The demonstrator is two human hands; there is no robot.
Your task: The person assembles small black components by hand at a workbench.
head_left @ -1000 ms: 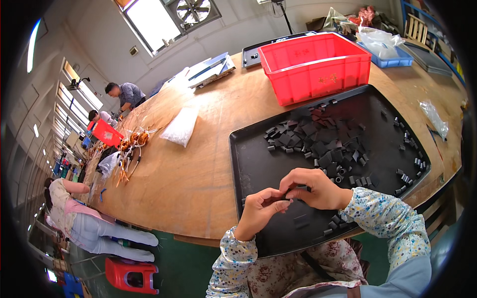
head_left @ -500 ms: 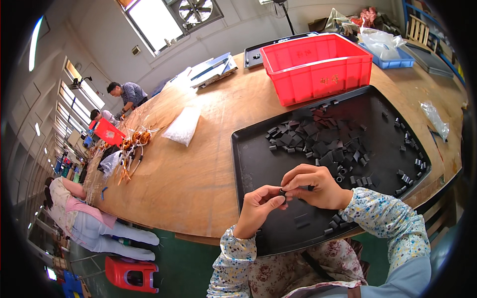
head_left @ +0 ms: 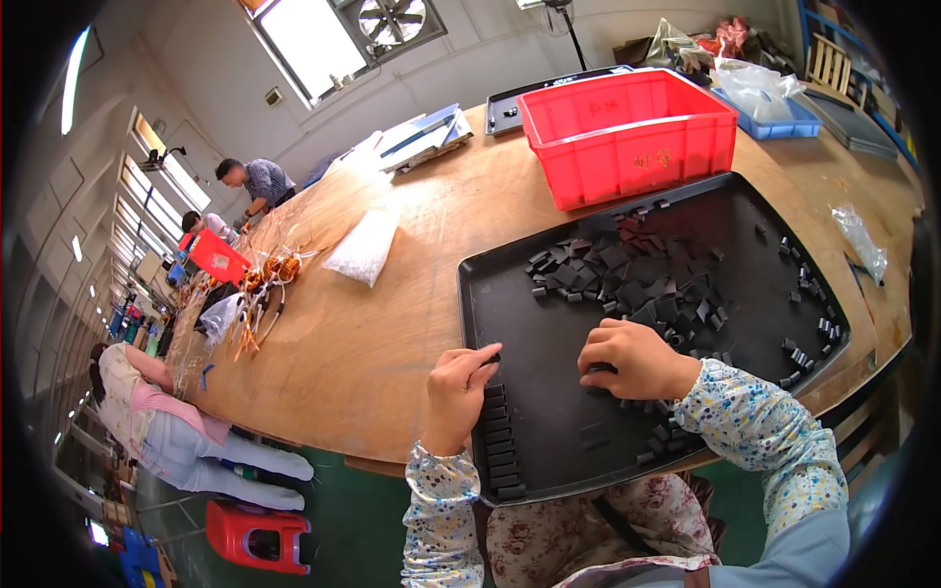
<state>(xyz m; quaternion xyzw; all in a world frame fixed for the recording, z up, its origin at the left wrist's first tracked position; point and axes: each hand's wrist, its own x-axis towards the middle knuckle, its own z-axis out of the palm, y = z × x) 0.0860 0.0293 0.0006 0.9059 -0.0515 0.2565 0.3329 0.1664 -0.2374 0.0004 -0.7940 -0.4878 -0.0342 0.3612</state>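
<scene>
A black tray point(head_left: 539, 421) lies before me on the table's near edge. My left hand point(head_left: 455, 392) is at its left rim, thumb and forefinger pinching a small black tube point(head_left: 493, 359). Below that hand, a column of similar black tubes point(head_left: 501, 446) lines the tray's left side. My right hand point(head_left: 639, 362) is over the middle of the tray, its fingers curled round a dark piece point(head_left: 602, 367) that shows only in part. Beyond it spreads a heap of flat black squares point(head_left: 616, 257) mixed with short tubes. One flat square point(head_left: 594, 435) lies alone near the front.
A red crate point(head_left: 637, 142) stands behind the tray, with a blue bin point(head_left: 769, 118) to its right. Farther left are a white bag point(head_left: 365, 247) and wire coils point(head_left: 279, 269). Several people work along the left; a red stool point(head_left: 257, 534) stands on the floor.
My hands have parted from their joint pinch. The left has moved left to the tray's rim with the tube, uncovering the column; the right has drawn slightly away to the right.
</scene>
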